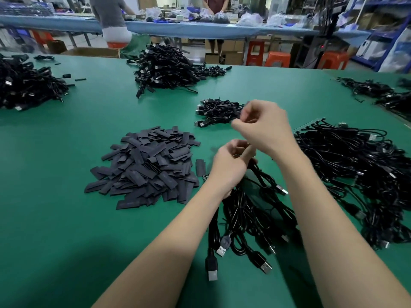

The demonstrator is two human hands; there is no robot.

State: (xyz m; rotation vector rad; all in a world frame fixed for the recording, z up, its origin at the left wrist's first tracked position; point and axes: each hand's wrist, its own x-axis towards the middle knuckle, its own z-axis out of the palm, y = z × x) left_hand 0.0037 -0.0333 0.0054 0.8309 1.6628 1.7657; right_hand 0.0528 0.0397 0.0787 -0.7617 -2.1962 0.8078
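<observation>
My left hand (229, 167) grips a bundle of black USB cables (249, 218) just above the green table (66, 218); their plugs trail toward me. My right hand (264, 125) hovers above and slightly beyond the left one, blurred, its fingers curled with thumb and forefinger pinched together; whatever it pinches is too small to make out. A heap of flat black heat-shrink sleeves (144, 165) lies to the left of my hands. One loose sleeve (200, 167) lies beside my left hand.
A big tangle of black cables (360, 174) fills the right side. A small cable pile (219, 111) lies beyond my hands, larger piles sit at the back (164, 67) and far left (24, 85). Two people stand at a blue table (200, 27) behind.
</observation>
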